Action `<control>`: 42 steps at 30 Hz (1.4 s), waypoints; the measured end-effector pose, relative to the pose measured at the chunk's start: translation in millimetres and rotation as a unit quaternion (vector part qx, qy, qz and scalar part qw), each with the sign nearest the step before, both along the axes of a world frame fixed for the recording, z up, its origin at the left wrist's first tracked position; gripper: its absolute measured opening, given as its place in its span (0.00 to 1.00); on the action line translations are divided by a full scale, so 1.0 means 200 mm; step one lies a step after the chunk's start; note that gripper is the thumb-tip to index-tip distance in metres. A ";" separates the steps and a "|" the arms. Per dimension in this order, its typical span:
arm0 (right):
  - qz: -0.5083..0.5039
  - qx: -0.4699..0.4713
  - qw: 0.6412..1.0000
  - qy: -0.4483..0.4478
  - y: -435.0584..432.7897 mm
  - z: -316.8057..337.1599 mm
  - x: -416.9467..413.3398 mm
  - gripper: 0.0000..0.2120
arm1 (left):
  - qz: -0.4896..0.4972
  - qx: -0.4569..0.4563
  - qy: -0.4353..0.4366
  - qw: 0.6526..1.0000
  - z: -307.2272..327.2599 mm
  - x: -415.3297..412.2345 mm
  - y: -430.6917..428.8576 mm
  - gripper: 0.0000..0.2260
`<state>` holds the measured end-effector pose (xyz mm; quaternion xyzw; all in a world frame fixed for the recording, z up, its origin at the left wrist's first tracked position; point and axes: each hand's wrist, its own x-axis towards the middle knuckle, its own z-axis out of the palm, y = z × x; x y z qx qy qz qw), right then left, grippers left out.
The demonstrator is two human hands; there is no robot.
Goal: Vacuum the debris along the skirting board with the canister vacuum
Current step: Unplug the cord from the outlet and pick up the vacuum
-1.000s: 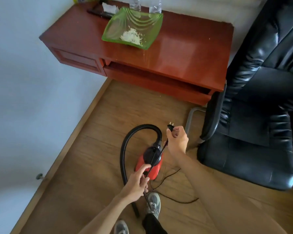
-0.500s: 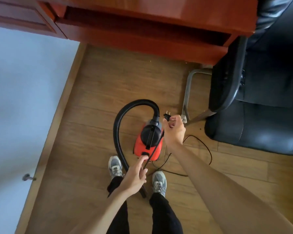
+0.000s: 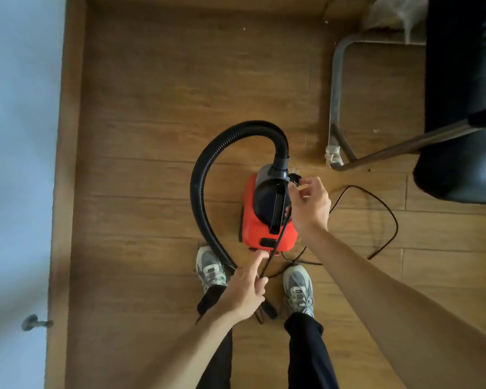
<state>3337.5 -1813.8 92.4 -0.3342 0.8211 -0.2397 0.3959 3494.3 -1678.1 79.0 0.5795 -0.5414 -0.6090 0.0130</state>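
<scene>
The view has tipped down: the counter has slipped off the top edge, and both shoes [image 3: 209, 266] and trouser legs [image 3: 306, 355] now show below. The right grip [image 3: 309, 203], pinching the plug [image 3: 294, 178], has dropped from beyond the vacuum [image 3: 264, 234] to its right side. The slack cord [image 3: 387, 211] on the floor has swung out into a wide loop toward the chair [image 3: 460, 108].

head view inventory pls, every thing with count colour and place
vacuum: 1, red-black, floor centre
hose: 1, black, arcs left from vacuum
cord: 1, black, floor right of vacuum
plug: 1, black, in right grip
chair: 1, black, right
skirting board: 1, wood, left wall
debris: few specks, white, floor top
knob: 1, metal, wall lower left
shoes: 2, grey, bottom centre
left grip: 1, pinches cord
right grip: 1, pinches plug
</scene>
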 end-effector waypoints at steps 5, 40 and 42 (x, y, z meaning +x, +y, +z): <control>0.009 0.005 1.000 0.015 -0.01 -0.26 -0.01 0.08 | 0.055 0.067 0.039 0.995 -0.24 -0.06 0.01 0.22; -0.019 0.031 0.998 0.057 -0.05 -0.77 0.08 0.12 | 0.115 0.124 -0.241 0.956 -0.84 0.44 -0.37 0.10; -0.059 0.048 0.996 0.042 -0.07 -0.75 0.09 0.12 | 0.127 0.107 -0.285 0.944 -0.84 0.54 -0.40 0.10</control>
